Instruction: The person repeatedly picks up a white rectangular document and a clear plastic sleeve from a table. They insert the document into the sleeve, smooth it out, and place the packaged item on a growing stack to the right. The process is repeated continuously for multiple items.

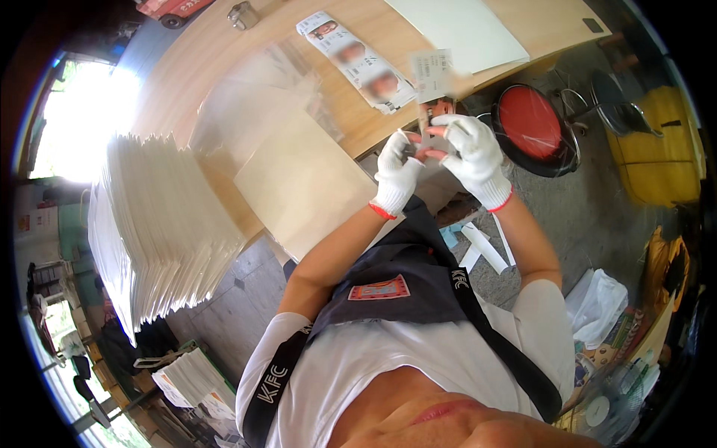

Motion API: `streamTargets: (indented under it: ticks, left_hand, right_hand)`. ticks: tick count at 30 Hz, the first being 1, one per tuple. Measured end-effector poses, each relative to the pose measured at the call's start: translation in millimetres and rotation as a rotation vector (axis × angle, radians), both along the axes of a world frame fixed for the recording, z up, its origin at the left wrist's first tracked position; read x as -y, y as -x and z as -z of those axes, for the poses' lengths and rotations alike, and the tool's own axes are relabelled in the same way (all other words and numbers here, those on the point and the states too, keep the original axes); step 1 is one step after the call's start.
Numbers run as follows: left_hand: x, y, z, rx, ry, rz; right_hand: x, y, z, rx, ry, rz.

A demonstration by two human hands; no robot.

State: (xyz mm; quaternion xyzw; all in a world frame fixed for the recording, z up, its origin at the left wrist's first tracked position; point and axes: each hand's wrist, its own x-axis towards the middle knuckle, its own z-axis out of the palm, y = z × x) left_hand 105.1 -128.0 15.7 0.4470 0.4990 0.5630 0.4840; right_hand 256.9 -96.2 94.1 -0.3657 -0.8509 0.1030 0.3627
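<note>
Both my hands wear white knit gloves with red cuffs and bare fingertips. They meet at the near edge of the wooden table (175, 82). My left hand (398, 170) has its fingers bent and pressed together. My right hand (472, 153) is curled, thumb and forefinger pointing toward the left fingertips. A small greyish thing between the fingertips is too blurred to name. Just beyond my fingers are a pale printed slip (431, 75) and a small orange-brown patch. To the left lies a beige sheet (299, 187), with clear plastic bags (258, 93) behind it.
A tall stack of white sheets (153, 231) rises at the left. Printed strips (351, 56) and large white sheets (470, 37) lie on the far table, near a metal canister (242, 15). A red round stool (528, 123) stands at right; paper scraps (482, 246) litter the floor.
</note>
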Motion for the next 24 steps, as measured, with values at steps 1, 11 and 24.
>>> streamTargets:
  ticks: [1,11,24]
  left_hand:
    - [0.6,-0.2,-3.0,-0.058,-0.035,0.036]
    - [2.9,-3.3,0.7,0.185,0.092,0.319]
    - [-9.6,-1.8,95.0,-0.661,0.394,0.192]
  right_hand:
    - [-1.9,1.4,-1.1,0.02,0.007,-0.01]
    - [-19.9,-34.6,50.3,-0.701,1.181,-0.159]
    - [-115.1,-134.9,-7.8,-0.214,0.45,0.434]
